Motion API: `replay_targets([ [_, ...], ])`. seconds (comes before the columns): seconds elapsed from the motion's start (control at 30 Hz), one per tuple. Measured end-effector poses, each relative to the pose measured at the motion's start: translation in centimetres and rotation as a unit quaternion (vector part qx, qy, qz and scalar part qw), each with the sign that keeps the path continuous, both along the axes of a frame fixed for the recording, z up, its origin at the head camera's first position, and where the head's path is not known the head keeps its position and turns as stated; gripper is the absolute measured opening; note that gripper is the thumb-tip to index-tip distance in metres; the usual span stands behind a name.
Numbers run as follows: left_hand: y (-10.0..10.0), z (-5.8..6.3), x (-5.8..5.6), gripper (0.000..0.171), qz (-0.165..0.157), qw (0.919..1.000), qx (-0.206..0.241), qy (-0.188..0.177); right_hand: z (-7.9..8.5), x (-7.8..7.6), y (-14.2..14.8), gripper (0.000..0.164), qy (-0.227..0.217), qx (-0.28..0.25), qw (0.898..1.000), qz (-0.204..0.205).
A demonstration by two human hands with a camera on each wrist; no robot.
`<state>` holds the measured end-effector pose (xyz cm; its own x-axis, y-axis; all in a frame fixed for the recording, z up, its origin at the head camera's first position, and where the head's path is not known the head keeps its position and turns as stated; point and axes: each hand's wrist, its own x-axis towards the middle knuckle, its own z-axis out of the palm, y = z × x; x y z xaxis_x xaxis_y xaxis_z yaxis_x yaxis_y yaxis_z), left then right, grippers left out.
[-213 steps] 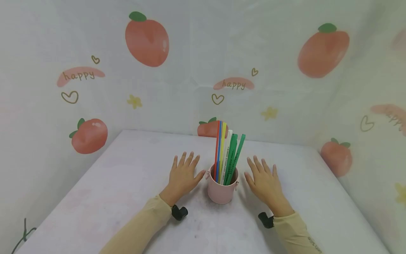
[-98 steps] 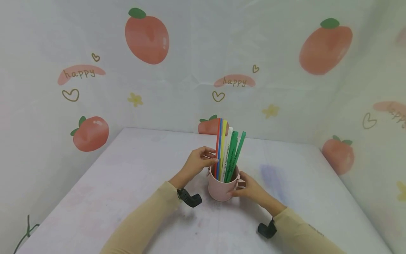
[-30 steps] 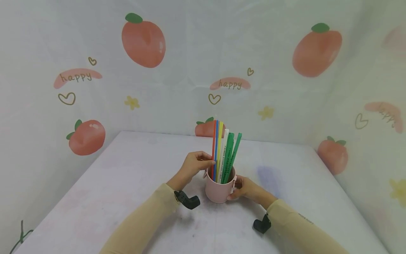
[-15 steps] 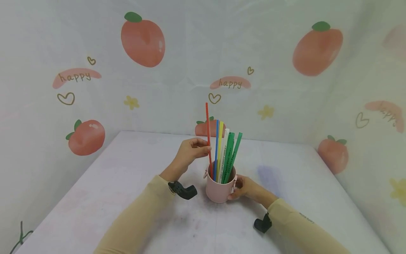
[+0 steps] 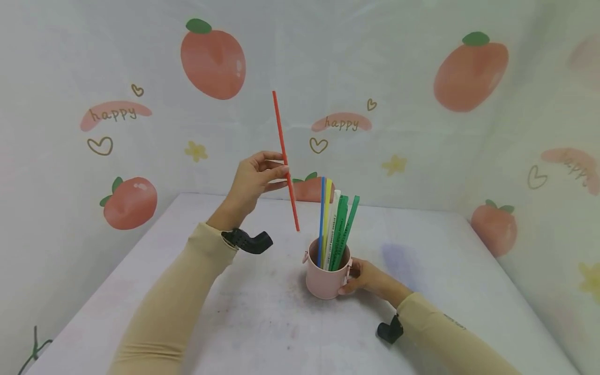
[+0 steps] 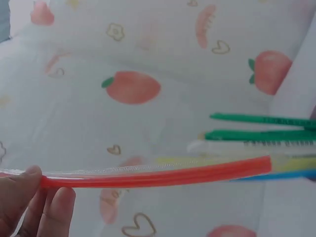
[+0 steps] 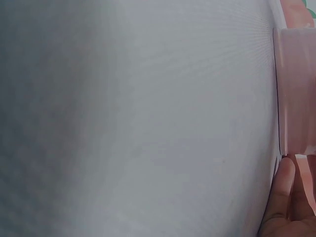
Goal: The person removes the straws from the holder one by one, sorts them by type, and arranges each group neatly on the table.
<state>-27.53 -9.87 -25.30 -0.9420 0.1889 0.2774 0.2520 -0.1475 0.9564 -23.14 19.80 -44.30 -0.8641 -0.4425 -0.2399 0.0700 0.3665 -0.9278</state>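
Red, a stick [image 5: 283, 146] tilts midair near the cup [image 5: 323, 284], pinched between thumb and fingers of the left hand [image 5: 255, 179]. The cup, upright on the table [image 5: 262, 323], holds blue, yellow, white and green sticks [image 5: 333, 224]; the right hand [image 5: 372, 279] grips its side, fingers curled.

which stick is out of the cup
The red stick, pinched in the person's left hand. It alone is clear of the pink cup; the blue stick, yellow stick, white stick and green sticks all stand inside.
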Motion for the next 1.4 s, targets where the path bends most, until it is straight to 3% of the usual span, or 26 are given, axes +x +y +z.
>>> replay_targets([
  [0.13,-0.8,-1.8,-0.6,0.035,0.014,0.9973,-0.053,-0.050,0.0,0.1,0.0,0.072,-0.002,-0.002,1.000,0.001],
  [0.5,-1.3,-12.3,-0.9,0.034,0.030,0.9774,-0.143,-0.153,0.4,0.4,-0.7,0.076,-0.008,0.024,1.000,-0.018],
  [0.7,-1.0,-16.1,-0.8,0.034,0.042,0.9653,-0.169,-0.194,0.4,0.6,-0.8,0.076,-0.010,0.043,0.998,-0.042],
  [0.97,-0.6,-18.7,-0.7,0.037,0.047,0.9510,-0.214,-0.218,0.4,0.8,-0.7,0.076,-0.012,0.043,0.998,-0.046],
  [1.13,-0.3,-19.0,-0.6,0.037,0.057,0.9419,-0.225,-0.242,0.5,0.7,-0.6,0.074,-0.006,0.038,0.999,-0.036],
  [1.4,0.0,-18.8,-0.6,0.037,0.061,0.9342,-0.257,-0.240,0.5,0.5,-0.4,0.072,-0.008,0.035,0.999,-0.030],
])
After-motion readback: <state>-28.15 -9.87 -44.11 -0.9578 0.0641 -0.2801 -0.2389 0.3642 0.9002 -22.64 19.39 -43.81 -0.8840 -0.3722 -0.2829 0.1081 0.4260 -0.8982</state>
